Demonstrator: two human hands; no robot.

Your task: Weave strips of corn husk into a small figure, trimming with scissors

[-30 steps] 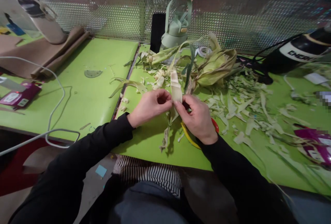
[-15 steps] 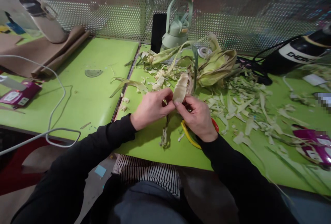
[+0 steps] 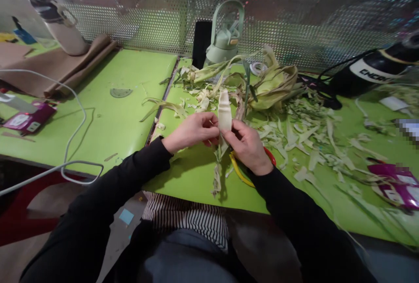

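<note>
A pale strip of corn husk (image 3: 224,115) stands upright between my hands, its dry frayed tail (image 3: 217,178) hanging below them. My right hand (image 3: 248,147) pinches the strip low on its right side. At its left edge, my left hand (image 3: 195,131) has thumb and fingers pinched together on the husk; the fingertips are partly hidden. Beneath my right hand lie looped handles, one yellow (image 3: 240,172) and one red (image 3: 270,156), perhaps of scissors. Just beyond my hands are husk scraps and a larger bundle of green-yellow husks (image 3: 276,84).
Husk shreds (image 3: 307,137) cover the right of the green table (image 3: 131,143). At the back stand a pale green bottle (image 3: 223,47) and a black phone-like slab (image 3: 201,43). A white cable (image 3: 74,130) crosses the left side. Purple glue-gun-like devices (image 3: 31,116) lie at both sides.
The husk strip has turned from tilted and wide to upright and narrower. Its dry tail has swung slightly right and lower. Both hands stay close to it.
</note>
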